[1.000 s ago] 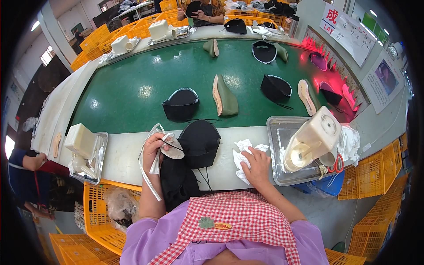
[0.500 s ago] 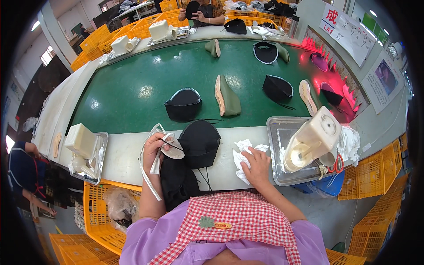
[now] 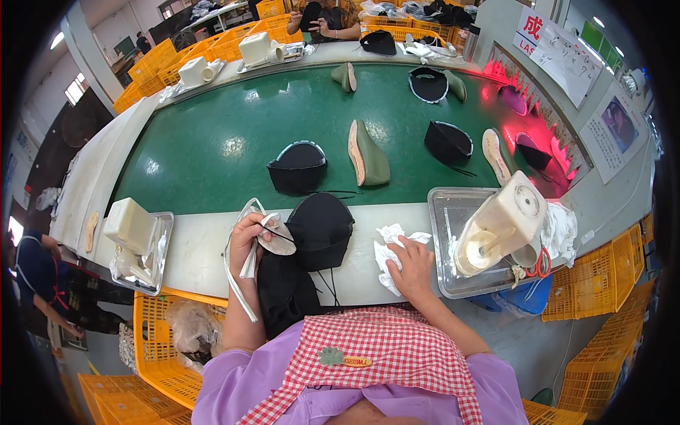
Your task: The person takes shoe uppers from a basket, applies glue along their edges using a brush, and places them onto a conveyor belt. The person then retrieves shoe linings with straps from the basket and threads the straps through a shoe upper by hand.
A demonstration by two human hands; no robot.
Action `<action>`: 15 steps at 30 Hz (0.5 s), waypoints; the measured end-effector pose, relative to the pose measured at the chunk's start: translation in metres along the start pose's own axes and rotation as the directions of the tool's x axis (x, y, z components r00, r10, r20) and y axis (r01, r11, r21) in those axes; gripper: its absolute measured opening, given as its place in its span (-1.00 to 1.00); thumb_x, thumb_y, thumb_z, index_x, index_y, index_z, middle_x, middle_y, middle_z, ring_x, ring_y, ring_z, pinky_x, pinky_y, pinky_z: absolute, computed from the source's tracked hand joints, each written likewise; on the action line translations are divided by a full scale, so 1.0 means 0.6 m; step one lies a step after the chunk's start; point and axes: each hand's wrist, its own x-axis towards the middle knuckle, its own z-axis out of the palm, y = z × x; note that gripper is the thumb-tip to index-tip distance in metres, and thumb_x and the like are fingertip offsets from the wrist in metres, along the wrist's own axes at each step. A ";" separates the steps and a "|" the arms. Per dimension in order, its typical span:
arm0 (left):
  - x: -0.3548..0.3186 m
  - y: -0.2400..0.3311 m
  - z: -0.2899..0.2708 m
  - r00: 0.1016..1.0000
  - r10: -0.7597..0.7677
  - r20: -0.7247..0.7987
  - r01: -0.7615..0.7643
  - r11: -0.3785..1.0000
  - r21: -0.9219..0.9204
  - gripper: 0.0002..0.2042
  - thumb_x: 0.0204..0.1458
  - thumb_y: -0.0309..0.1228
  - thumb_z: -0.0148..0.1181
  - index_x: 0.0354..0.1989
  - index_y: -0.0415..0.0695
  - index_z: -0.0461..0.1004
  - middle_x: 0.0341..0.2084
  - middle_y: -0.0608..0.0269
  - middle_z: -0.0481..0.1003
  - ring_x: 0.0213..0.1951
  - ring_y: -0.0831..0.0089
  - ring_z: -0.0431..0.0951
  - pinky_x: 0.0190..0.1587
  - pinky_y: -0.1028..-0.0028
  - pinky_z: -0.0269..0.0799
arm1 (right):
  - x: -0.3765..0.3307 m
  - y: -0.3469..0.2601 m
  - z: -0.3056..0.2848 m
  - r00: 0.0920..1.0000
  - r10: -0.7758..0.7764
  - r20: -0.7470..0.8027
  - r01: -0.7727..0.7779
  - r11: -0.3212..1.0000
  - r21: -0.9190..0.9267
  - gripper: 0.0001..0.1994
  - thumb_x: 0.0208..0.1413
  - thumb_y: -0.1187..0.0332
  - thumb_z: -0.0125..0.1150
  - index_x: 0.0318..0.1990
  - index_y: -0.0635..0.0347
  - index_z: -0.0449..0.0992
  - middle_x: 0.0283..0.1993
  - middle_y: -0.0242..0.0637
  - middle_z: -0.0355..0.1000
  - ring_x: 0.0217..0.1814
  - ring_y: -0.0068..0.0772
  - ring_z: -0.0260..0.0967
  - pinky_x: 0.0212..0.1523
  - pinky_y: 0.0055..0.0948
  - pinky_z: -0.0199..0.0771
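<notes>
My left hand (image 3: 248, 235) is closed around a bunch of narrow white strips (image 3: 236, 287) and a pale grey rounded piece (image 3: 281, 241), with a thin black cord across it. Right beside it, a black shoe upper (image 3: 321, 223) stands on the white near ledge, its laces hanging toward me. Darker black fabric (image 3: 283, 287) lies below, partly behind my left forearm. My right hand (image 3: 414, 268) rests on a crumpled white cloth (image 3: 391, 234), fingers bent into it; the fingertips are partly hidden in its folds.
Green shoe lasts (image 3: 373, 156) and black uppers (image 3: 297, 170) sit on the green conveyor belt (image 3: 191, 170). Metal trays with cream glue pots (image 3: 506, 219) (image 3: 131, 225) flank me. Red-handled scissors (image 3: 542, 263) are at the right. A yellow crate (image 3: 156, 347) stands below left. Another person works across.
The lasts and uppers on the belt have shifted slightly to the right. A person at the far left has moved. My hands stay in place.
</notes>
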 end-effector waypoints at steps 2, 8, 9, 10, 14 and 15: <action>0.000 -0.001 -0.002 1.000 0.002 0.000 -0.002 1.000 0.003 -0.85 0.04 -0.54 0.05 -0.27 -0.35 0.48 -0.43 0.13 0.54 -0.46 0.51 0.51 -0.24 0.55 0.45 | 0.000 0.001 0.002 1.000 -0.003 -0.004 0.003 1.000 0.001 -0.63 -0.04 0.25 0.28 -0.01 -0.02 0.52 0.17 -0.30 0.35 0.14 -0.18 0.22 0.01 -0.16 0.09; 0.001 -0.001 -0.003 1.000 0.006 0.009 -0.006 1.000 0.014 -0.85 0.04 -0.54 0.04 -0.27 -0.35 0.48 -0.46 0.14 0.54 -0.47 0.51 0.50 -0.26 0.56 0.43 | 0.001 0.000 0.000 1.000 0.002 0.005 -0.002 1.000 0.011 -0.62 -0.04 0.25 0.28 0.00 -0.02 0.51 0.17 -0.30 0.35 0.15 -0.19 0.22 0.01 -0.16 0.09; 0.001 -0.001 -0.004 1.000 0.004 0.003 -0.004 1.000 0.016 -0.85 0.04 -0.54 0.05 -0.27 -0.35 0.49 -0.46 0.14 0.53 -0.47 0.51 0.50 -0.26 0.56 0.43 | 0.001 0.000 0.002 1.000 0.006 0.010 -0.006 1.000 0.010 -0.62 -0.04 0.25 0.28 0.00 -0.02 0.51 0.17 -0.30 0.35 0.16 -0.18 0.22 0.01 -0.16 0.09; 0.002 -0.001 -0.004 1.000 0.001 -0.003 -0.001 1.000 0.018 -0.85 0.04 -0.54 0.05 -0.27 -0.35 0.49 -0.47 0.15 0.53 -0.47 0.52 0.50 -0.26 0.56 0.43 | 0.001 0.000 0.003 1.000 0.009 0.015 -0.009 1.000 0.008 -0.62 -0.04 0.25 0.28 0.00 -0.02 0.51 0.17 -0.29 0.35 0.16 -0.18 0.22 0.01 -0.15 0.09; 0.002 -0.001 -0.003 1.000 0.004 0.009 -0.004 1.000 0.006 -0.85 0.04 -0.55 0.04 -0.27 -0.35 0.48 -0.48 0.15 0.53 -0.46 0.51 0.51 -0.26 0.56 0.44 | 0.001 0.000 0.002 1.000 0.000 0.005 0.000 1.000 0.003 -0.62 -0.04 0.25 0.28 0.00 -0.01 0.51 0.17 -0.30 0.34 0.16 -0.18 0.21 0.01 -0.15 0.08; 0.001 -0.001 -0.004 1.000 -0.002 0.001 0.002 1.000 0.005 -0.85 0.05 -0.55 0.04 -0.27 -0.35 0.48 -0.49 0.15 0.53 -0.46 0.51 0.51 -0.26 0.56 0.44 | 0.001 0.000 0.003 1.000 0.003 0.010 -0.003 1.000 0.004 -0.62 -0.03 0.25 0.27 0.00 -0.01 0.51 0.17 -0.29 0.34 0.16 -0.17 0.21 0.01 -0.15 0.08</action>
